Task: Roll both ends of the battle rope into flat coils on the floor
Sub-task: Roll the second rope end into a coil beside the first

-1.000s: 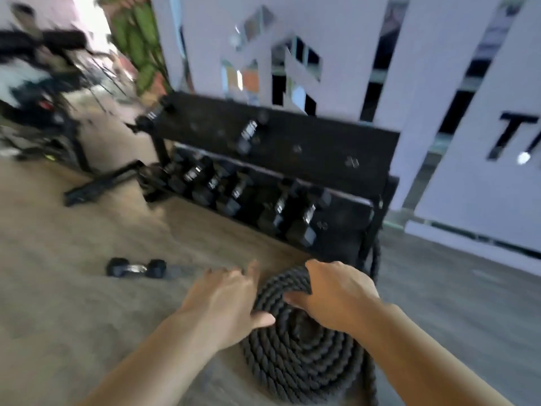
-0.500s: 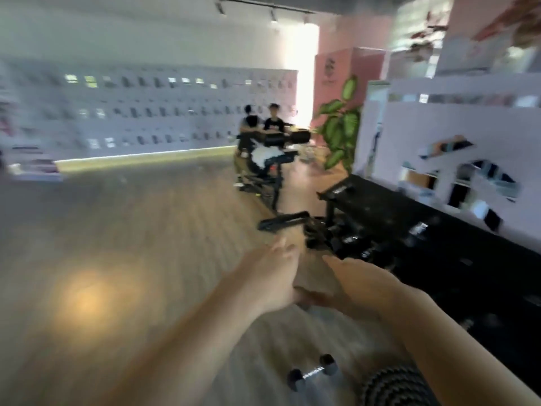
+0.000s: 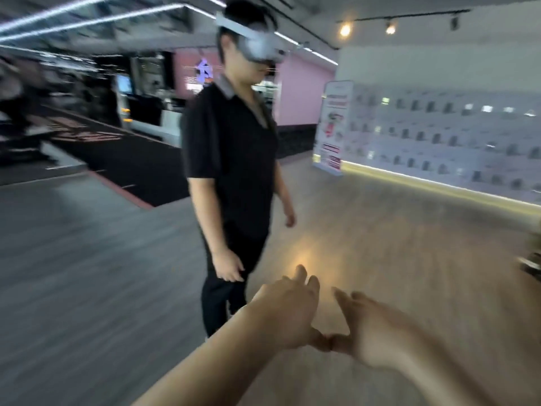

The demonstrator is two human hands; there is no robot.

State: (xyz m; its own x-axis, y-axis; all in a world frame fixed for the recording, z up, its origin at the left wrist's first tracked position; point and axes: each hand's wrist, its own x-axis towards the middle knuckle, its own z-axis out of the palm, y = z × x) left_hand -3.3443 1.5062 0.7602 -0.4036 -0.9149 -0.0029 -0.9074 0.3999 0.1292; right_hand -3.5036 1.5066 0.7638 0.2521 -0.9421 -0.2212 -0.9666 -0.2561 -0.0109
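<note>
rope gone; hands [image 3: 328, 320] empty, thumbs touching.

Head-worn view, forward over floor [image 3: 409, 259]

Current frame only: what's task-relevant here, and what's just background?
Task-relevant:
- left hand, open, holding nothing
- right hand, open, holding nothing; the thumbs touch
- no battle rope in view

Background:
- bystander in black wearing a headset
- standing banner
- wood floor
- black mat

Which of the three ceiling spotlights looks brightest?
The leftmost ceiling spotlight: it glows larger than the middle spotlight, while the right spotlight looks dark.
</note>
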